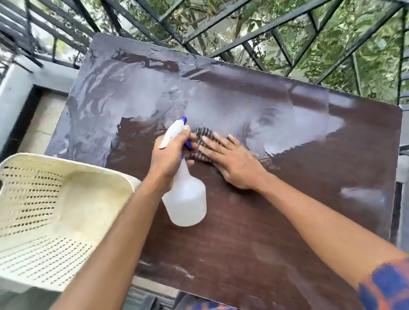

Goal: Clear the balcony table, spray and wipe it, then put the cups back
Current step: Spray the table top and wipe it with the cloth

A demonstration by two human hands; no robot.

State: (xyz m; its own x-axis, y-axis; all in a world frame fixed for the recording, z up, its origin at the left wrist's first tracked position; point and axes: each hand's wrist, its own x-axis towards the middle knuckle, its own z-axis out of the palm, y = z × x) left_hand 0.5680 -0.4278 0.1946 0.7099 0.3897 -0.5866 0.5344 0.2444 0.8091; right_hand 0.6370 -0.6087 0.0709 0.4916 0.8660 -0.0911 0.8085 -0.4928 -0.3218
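Observation:
The dark brown balcony table (278, 232) fills the middle of the head view, its far half wet and streaked with pale smears. My left hand (172, 155) grips a translucent white spray bottle (185, 202) with a blue trigger, held above the table's centre with the nozzle pointing away. My right hand (229, 161) lies flat with straight fingers, pressing a dark striped cloth (203, 137) against the tabletop right beside the bottle's head. Most of the cloth is hidden under my fingers. No cups are in view.
A cream perforated plastic chair (39, 216) stands at the table's near left corner. Black metal railing (208, 22) runs close behind the table's far edge, with trees beyond. A grey ledge (5, 116) borders the left side.

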